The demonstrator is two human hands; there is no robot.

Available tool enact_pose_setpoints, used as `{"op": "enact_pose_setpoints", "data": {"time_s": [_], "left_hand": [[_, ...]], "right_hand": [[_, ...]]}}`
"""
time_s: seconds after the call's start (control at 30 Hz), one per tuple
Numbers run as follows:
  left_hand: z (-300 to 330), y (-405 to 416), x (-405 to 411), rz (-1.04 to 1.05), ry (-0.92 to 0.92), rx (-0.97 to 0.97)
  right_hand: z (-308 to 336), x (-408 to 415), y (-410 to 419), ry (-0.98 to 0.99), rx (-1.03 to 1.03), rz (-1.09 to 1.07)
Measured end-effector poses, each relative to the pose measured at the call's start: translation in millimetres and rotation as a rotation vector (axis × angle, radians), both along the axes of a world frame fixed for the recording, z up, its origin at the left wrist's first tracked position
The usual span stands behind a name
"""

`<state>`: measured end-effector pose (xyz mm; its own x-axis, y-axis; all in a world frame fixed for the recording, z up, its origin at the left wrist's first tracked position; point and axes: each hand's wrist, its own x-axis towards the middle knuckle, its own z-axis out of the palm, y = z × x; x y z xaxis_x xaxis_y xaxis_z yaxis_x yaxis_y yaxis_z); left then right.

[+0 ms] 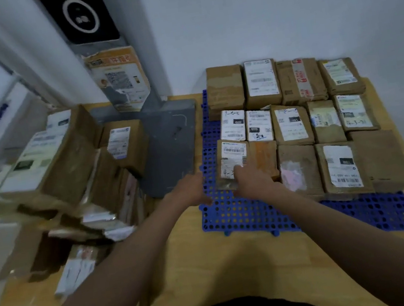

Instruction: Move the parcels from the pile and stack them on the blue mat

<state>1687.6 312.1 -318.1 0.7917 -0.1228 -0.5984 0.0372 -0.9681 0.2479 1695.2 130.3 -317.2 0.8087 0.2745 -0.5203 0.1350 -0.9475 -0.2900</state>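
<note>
Head view is showing your left hand (193, 189) and right hand (249, 179) gripping a small parcel (231, 158) between them over the blue mat (246, 215); be lowering it flush against the parcel row (295, 124) beyond your fingers.

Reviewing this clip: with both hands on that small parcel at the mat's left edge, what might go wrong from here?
1. The small parcel sits at the left edge of the blue mat; released carelessly by the left hand and right hand, it may hang off or sit skewed against its orange-taped neighbour.
2. The parcel pile looks loosely leaning; pulling the next one could topple others.
</note>
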Motion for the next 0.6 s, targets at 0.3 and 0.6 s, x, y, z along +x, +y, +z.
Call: {"op": "enact_pose_setpoints", "data": {"time_s": [0.3,0.6], "left_hand": [[4.3,68.1,-124.2,0.294,-0.031,-0.015],[18.5,150.6,-212.7,0.453,-0.045,0.097]], "right_hand": [[13.6,-74.6,75.4,0.111,0.057,0.277],[27.0,-121.4,150.4,0.146,0.138,0.398]]}}
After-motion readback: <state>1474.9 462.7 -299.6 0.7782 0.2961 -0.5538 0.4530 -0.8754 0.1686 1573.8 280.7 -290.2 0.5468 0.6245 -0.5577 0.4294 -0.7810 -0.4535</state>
